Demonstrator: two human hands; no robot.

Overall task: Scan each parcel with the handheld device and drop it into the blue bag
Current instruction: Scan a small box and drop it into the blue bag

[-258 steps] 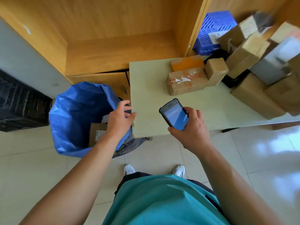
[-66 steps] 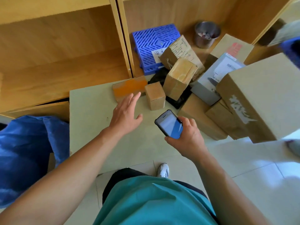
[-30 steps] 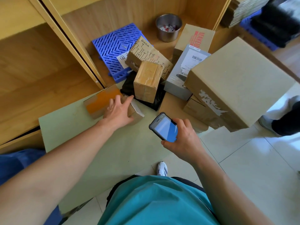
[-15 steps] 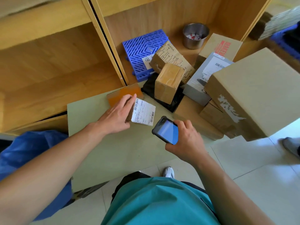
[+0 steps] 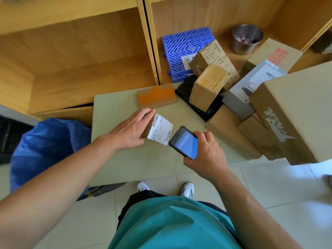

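– Parcels (image 5: 208, 87) lie heaped at the right end of the table (image 5: 125, 164), the largest a plain brown carton (image 5: 296, 108). Where is the blue bag (image 5: 45, 146)?
– On the floor, just off the table's left edge. The small parcel (image 5: 159, 131) being scanned is over the middle of the table. It is brown card, with a white label of barcodes and fine print turned upward.
– Who holds it?
– The left hand (image 5: 131, 130). Its fingers lie along the brown side and the thumb is at the near corner, so it is clamped on the parcel. The right hand (image 5: 206, 155) is curled round the handheld device (image 5: 185, 142), blue screen up, with its top end just beside the label's edge.
– Any change from half a second ago?
– Then the small parcel touched the orange-taped box (image 5: 156, 96). Now it sits apart from it, nearer the person, and the device has closed on the label.
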